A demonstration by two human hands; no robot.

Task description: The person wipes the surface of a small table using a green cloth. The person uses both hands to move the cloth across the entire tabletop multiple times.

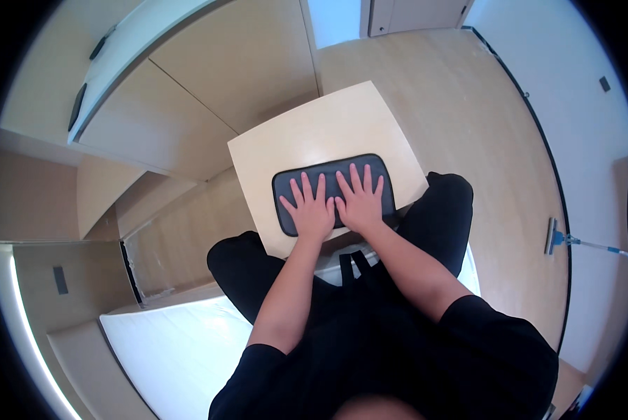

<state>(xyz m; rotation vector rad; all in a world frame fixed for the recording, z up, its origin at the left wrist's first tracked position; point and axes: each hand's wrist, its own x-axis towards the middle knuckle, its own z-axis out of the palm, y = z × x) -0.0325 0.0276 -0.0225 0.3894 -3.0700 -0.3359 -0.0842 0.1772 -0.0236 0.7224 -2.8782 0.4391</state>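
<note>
black case (330, 183), left hand (312, 213) and right hand (361, 208) atop

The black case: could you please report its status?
Left hand and right hand, palms down on black case. Case flat on table. No obstruction visible.

tabletop (307, 129) looks like wood or laminate, smooth w/ slight sheen. black case (330, 183) mostly matt, fabric vs faux leather tbd. trousers (445, 210) matt cloth, floor (426, 98) wood-look.
</note>
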